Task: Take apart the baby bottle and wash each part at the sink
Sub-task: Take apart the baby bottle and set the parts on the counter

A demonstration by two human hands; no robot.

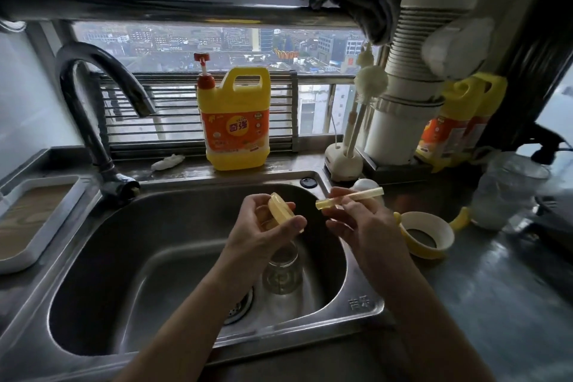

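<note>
Over the steel sink (93,257), my left hand (266,226) grips a yellowish translucent silicone nipple piece (280,207) between fingers and thumb. My right hand (362,223) pinches a yellowish translucent straw tube (350,196), held nearly level just right of the nipple piece. The two parts are apart. Below my hands the clear bottle body (282,270) stands upright in the sink near the drain (238,307). The yellow-and-white collar ring with handles (428,234) lies on the counter to the right. A white cap (366,186) sits behind my right hand.
A dark curved tap (102,96) rises at the sink's left. A yellow detergent jug (235,121) stands on the sill behind, bottle brushes in a white holder (344,161) to its right. A clear plastic container (508,189) sits far right, a tray (34,214) far left.
</note>
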